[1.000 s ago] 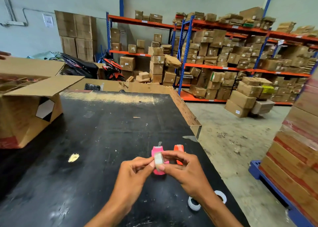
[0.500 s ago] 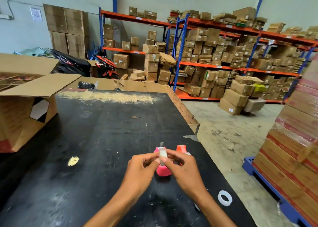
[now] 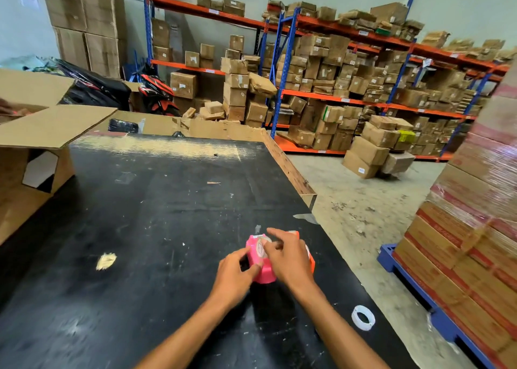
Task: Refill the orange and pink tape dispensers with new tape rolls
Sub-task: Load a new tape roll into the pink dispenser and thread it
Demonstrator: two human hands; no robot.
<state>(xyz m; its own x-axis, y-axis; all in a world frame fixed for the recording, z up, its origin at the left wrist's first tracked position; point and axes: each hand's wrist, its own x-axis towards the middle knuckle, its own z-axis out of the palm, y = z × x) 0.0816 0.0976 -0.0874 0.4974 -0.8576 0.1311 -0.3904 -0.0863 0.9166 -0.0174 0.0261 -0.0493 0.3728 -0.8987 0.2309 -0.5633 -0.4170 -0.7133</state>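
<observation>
We see the pink tape dispenser on the black table, near its right edge. A tape roll that our fingers held above it a moment ago now sits in its top, so seating seems underway. Our left hand pinches the dispenser's side; our right hand rests fingers on the roll, loosely spread. The orange tape dispenser peeks out at 3 o'clock, mostly hidden. A white roll lies at 5 o'clock; an open cardboard box sits at 10 o'clock, well apart.
</observation>
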